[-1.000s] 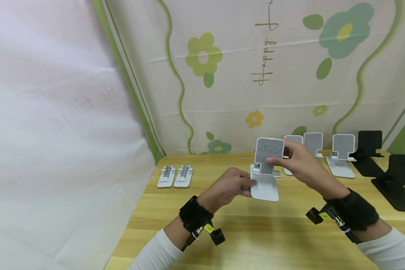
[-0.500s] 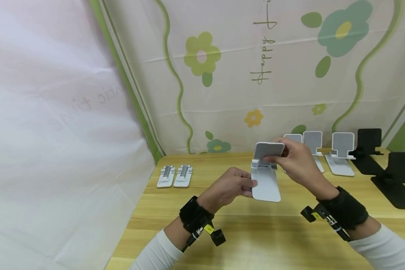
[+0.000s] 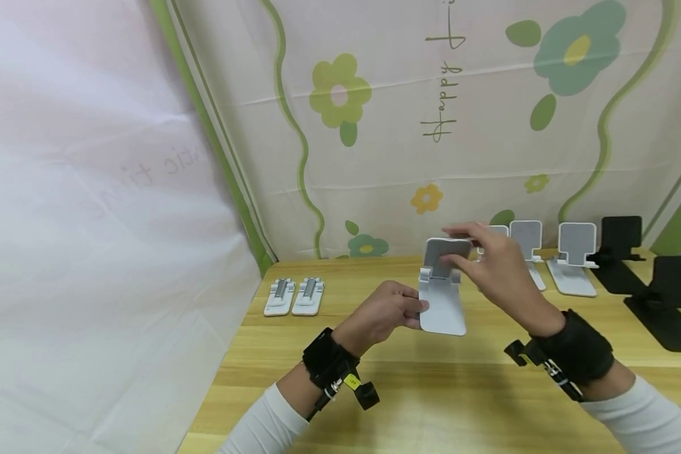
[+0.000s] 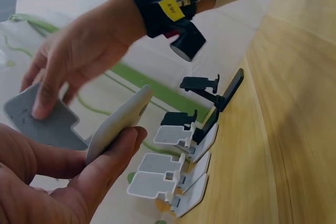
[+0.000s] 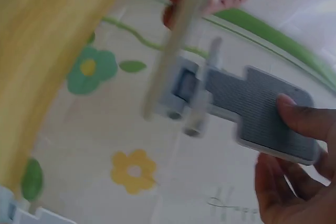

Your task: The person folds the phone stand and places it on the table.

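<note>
Between both hands, above the table, is a white folding phone stand (image 3: 444,311) with a grey padded back plate. My left hand (image 3: 387,310) pinches the left edge of its base, thumb on top. With thumb and fingers, my right hand (image 3: 490,268) pinches the grey back plate (image 5: 270,111) near its upper end. In the right wrist view the hinge (image 5: 184,85) joins base and plate, which stand at an angle. The left wrist view shows the base (image 4: 119,123) edge-on in the left fingers, with the right thumb flat on the grey pad (image 4: 44,119).
Two folded white stands (image 3: 280,297) lie at the table's back left. Several unfolded white stands (image 3: 577,247) line the back right, partly behind the right hand. Two black stands (image 3: 621,241) are at the far right. A printed curtain (image 3: 374,157) rises behind the wooden table (image 3: 431,391).
The back plate has tilted away from facing the head camera, so less of its grey pad shows. The right hand has shifted left, its fingers now over the plate's top edge.
</note>
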Motion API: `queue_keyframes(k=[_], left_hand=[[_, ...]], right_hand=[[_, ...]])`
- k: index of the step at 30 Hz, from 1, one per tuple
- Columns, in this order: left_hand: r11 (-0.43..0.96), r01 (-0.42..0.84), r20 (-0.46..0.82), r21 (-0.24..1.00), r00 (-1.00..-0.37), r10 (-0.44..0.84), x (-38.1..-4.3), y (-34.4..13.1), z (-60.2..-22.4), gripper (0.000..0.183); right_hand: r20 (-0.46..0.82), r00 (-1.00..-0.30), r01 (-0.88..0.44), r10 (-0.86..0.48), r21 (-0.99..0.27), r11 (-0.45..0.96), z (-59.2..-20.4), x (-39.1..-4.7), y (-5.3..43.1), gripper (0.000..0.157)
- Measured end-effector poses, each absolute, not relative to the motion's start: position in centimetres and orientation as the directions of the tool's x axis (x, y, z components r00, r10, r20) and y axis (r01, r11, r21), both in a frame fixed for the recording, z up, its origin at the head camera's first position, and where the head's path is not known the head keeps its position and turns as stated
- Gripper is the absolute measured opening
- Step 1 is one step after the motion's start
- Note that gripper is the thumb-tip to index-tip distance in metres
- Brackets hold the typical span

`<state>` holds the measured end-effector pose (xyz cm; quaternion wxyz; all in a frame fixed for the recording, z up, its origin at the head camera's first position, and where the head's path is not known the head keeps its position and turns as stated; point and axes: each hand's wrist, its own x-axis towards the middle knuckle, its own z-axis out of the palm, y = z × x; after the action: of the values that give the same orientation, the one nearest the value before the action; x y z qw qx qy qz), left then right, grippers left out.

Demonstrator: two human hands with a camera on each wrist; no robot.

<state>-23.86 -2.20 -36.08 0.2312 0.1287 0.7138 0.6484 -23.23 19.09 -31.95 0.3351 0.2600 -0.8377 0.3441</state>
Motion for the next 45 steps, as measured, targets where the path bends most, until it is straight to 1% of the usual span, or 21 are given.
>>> queue_keyframes(k=[2,3,4,6,8,12,15,17,21,27,34,37,40,45], left_hand=[[0.139,-0.114,-0.167,0.984,-0.863,0.476,-24.0,-2.3,-36.1,0.025],[0.145,-0.113,-0.17,0.983,-0.865,0.473,-24.1,-2.4,-36.0,0.025],[0.147,-0.114,-0.17,0.983,-0.867,0.469,-24.1,-2.5,-36.0,0.025],[0.148,-0.114,-0.17,0.982,-0.872,0.458,-24.3,-2.6,-35.9,0.025],[0.142,-0.113,-0.165,0.983,-0.88,0.445,-24.3,-2.7,-35.8,0.024],[0.142,-0.117,-0.168,0.983,-0.883,0.438,-24.4,-2.8,-35.6,0.024],[0.146,-0.118,-0.171,0.982,-0.884,0.435,-24.4,-2.9,-35.5,0.024],[0.149,-0.111,-0.165,0.983,-0.888,0.429,-24.5,-3.1,-35.4,0.024],[0.15,-0.1,-0.154,0.984,-0.897,0.415,-24.6,-3.4,-35.2,0.024],[0.152,-0.094,-0.149,0.984,-0.903,0.404,-24.8,-3.6,-35.1,0.025],[0.148,-0.107,-0.159,0.983,-0.902,0.402,-25.0,-3.4,-35.0,0.024],[0.148,-0.113,-0.164,0.982,-0.904,0.396,-25.0,-3.5,-34.9,0.024],[0.147,-0.118,-0.167,0.982,-0.906,0.39,-25.1,-3.6,-34.7,0.024],[0.133,-0.124,-0.166,0.983,-0.909,0.383,-25.3,-4.0,-34.5,0.026]], right_hand=[[0.803,-0.539,-0.716,-0.254,-0.278,0.64,-31.3,-23.2,18.8,0.038],[0.819,-0.503,-0.731,-0.277,-0.232,0.642,-30.9,-23.2,18.7,0.036],[0.826,-0.478,-0.741,-0.299,-0.196,0.643,-30.6,-23.2,18.5,0.033],[0.826,-0.45,-0.75,-0.341,-0.143,0.645,-30.1,-23.2,18.2,0.029],[0.82,-0.446,-0.75,-0.357,-0.125,0.65,-29.6,-23.2,18.0,0.026],[0.816,-0.464,-0.736,-0.344,-0.139,0.662,-29.0,-23.1,17.7,0.021],[0.82,-0.47,-0.733,-0.326,-0.158,0.662,-29.1,-23.1,17.5,0.021],[0.827,-0.462,-0.736,-0.32,-0.156,0.659,-29.2,-23.1,17.4,0.022],[0.846,-0.422,-0.753,-0.326,-0.126,0.646,-29.5,-23.1,16.9,0.024],[0.872,-0.349,-0.751,-0.343,-0.041,0.659,-30.0,-22.9,16.4,0.022],[0.908,-0.231,-0.754,-0.349,0.06,0.655,-31.4,-22.6,16.1,0.022],[0.911,-0.193,-0.758,-0.363,0.097,0.645,-31.9,-22.6,15.7,0.023],[0.908,-0.174,-0.75,-0.381,0.129,0.649,-32.5,-22.4,15.3,0.022],[0.895,-0.16,-0.74,-0.418,0.171,0.651,-33.6,-21.9,14.8,0.013]])
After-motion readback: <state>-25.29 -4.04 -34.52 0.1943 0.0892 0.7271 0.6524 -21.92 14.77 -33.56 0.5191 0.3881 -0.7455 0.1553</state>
